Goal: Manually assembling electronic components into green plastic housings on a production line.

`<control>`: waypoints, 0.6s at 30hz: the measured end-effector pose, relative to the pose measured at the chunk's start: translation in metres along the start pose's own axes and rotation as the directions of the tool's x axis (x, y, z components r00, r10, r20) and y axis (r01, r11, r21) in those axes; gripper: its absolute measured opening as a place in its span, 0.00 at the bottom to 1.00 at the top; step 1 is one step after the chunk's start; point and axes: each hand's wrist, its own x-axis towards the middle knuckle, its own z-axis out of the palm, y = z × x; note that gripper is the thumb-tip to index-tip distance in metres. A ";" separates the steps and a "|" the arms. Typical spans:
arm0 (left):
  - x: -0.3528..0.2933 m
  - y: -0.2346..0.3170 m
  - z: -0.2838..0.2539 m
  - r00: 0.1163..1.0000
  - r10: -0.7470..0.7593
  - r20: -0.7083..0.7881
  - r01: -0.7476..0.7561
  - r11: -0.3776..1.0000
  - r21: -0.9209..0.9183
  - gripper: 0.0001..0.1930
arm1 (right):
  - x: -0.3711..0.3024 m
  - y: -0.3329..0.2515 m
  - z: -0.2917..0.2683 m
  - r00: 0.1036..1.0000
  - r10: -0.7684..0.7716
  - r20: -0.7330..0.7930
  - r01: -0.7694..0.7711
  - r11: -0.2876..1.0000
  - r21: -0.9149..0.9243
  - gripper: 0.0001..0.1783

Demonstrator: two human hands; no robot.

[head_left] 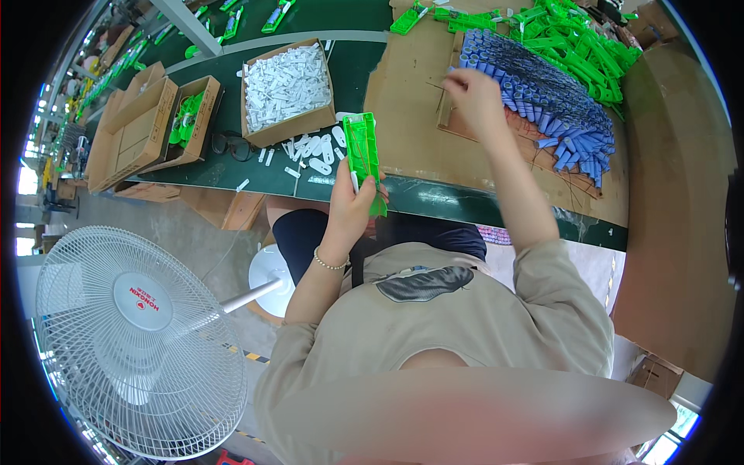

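My left hand (353,203) is closed around a long, open green plastic housing (361,147), held upright over the table's front edge. Thin reddish wires run inside the housing, and a small white piece shows by my thumb. Farther right, my right hand (474,97) is raised beside a large pile of blue cylinders (535,97) with thin dark wires. Its fingertips are pinched together. A thin dark line shows close to them, but whether they hold it is too small to tell.
A cardboard box (327,99) of small white parts stands left of the housing, with white oval pieces (320,165) scattered before it. Green housings (573,46) are heaped at the far right. More cardboard boxes (139,132) stand left. A white fan (143,341) is beside me.
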 end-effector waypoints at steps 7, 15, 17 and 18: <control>-0.006 0.012 0.001 0.996 -0.035 0.084 0.041 0.997 -0.070 0.19 | 0.041 0.086 0.036 0.981 -0.024 0.194 0.119 0.862 -0.493 0.10; -0.005 0.006 -0.001 0.999 0.016 0.028 -0.014 0.998 -0.063 0.20 | -0.023 -0.053 -0.024 0.898 0.108 0.427 -0.413 0.543 0.731 0.13; -0.004 0.004 0.004 0.999 0.031 0.020 -0.030 0.999 -0.015 0.20 | -0.054 -0.089 -0.019 0.884 0.043 0.465 -0.429 0.470 0.771 0.13; -0.003 0.004 0.006 0.999 0.051 0.010 -0.051 0.998 0.032 0.20 | -0.062 -0.099 -0.012 0.884 0.048 0.464 -0.430 0.470 0.771 0.13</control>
